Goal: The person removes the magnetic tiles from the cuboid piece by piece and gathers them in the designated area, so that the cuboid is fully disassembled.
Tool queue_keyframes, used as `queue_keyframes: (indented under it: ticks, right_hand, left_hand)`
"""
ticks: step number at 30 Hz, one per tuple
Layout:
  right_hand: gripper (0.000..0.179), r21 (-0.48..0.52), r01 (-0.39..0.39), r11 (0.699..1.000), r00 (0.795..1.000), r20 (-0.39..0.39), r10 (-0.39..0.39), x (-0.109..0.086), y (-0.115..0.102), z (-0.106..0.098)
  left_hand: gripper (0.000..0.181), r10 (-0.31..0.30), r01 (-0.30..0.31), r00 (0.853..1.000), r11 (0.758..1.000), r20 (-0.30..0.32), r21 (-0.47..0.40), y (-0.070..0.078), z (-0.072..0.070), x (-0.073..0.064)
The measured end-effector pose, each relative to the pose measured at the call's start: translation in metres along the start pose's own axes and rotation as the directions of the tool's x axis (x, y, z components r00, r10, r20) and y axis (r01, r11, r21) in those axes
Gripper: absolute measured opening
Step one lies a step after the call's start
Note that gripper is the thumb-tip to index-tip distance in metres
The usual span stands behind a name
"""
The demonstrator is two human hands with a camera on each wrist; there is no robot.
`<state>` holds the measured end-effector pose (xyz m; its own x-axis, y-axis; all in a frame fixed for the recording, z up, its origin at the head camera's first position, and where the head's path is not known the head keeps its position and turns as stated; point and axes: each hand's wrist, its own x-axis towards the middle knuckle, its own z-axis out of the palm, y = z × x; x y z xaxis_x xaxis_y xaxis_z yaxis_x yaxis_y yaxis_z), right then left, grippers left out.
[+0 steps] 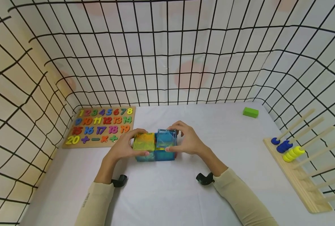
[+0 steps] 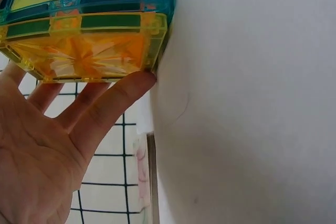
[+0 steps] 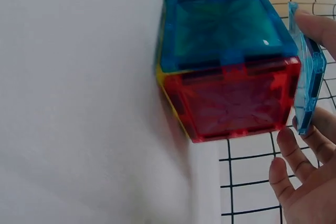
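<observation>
A box built from translucent magnetic tiles [image 1: 164,156] sits on the white table, with blue and pale teal sides at the front. My left hand [image 1: 125,146] grips its left end, thumb at the front and fingers at the back. A yellow tile [image 1: 144,142] tops that end; an orange-and-yellow end tile [image 2: 81,56] shows in the left wrist view. With thumb and fingers, my right hand [image 1: 188,139] pinches a light blue magnetic tile [image 3: 302,85] just above the right half. Below that tile, the right wrist view shows the box's red end tile [image 3: 236,103].
A wooden number board [image 1: 99,128] lies at the back left, close to the left hand. At the back right is a green block [image 1: 250,112]. A wooden peg stand [image 1: 300,175] with blue and yellow beads stands right. Black wire mesh [image 1: 167,56] encloses the back and sides.
</observation>
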<state>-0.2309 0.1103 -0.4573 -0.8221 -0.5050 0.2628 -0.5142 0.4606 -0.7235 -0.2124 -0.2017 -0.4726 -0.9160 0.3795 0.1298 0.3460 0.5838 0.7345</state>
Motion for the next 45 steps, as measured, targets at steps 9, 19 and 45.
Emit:
queue_keyframes:
  ticks: [9, 19, 45]
  right_hand:
    - [0.069, -0.004, -0.045, 0.999, 0.999, -0.027, 0.045, 0.001, 0.007, -0.018]
    - [0.077, -0.144, -0.099, 0.985, 0.995, -0.002, 0.099, 0.013, 0.045, -0.040]
    - [0.072, -0.263, -0.256, 0.930, 0.957, 0.069, 0.282, 0.045, 0.116, -0.045]
  left_hand:
    - [0.075, -0.038, 0.039, 0.999, 0.999, 0.037, -0.034, 0.000, -0.008, -0.008]
    - [0.074, -0.043, 0.047, 0.997, 0.995, 0.058, -0.084, -0.003, -0.011, -0.010]
    - [0.073, -0.074, 0.079, 0.996, 0.992, 0.054, -0.094, -0.003, -0.009, -0.012]
